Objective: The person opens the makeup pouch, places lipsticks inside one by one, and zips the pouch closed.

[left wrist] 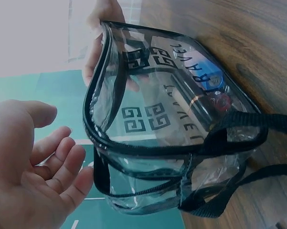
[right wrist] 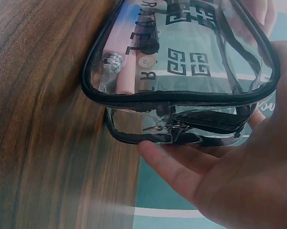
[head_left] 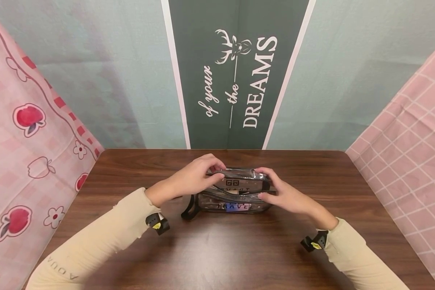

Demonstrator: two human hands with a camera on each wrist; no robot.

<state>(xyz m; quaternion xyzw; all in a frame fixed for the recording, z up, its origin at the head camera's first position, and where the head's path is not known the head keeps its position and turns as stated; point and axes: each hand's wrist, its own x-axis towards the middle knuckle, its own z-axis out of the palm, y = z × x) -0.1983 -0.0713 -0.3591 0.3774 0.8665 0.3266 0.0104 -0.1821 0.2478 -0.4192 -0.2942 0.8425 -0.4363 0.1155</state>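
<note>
A clear zip pouch [head_left: 246, 184] with black piping stands on the table, printed with a square emblem and "TRAVEL". Inside lie a blue-and-pink tube [right wrist: 124, 28] and a black cylindrical cosmetic [left wrist: 193, 98]. My right hand [head_left: 291, 198] holds the pouch's right end, thumb on the near side and fingers round the far side. The zipper pull [right wrist: 157, 128] hangs at that end. At the upper left corner hovers my left hand [head_left: 193, 176], fingers loosely bent and thumb apart, gripping nothing; whether a fingertip touches the pouch is unclear.
A black strap loop [head_left: 190, 209] sticks out from the pouch's left end onto the brown wooden table [head_left: 217, 249]. Behind the table hangs a green cloth [head_left: 235, 137] with printed words; pink cloths [head_left: 47, 161] flank the sides.
</note>
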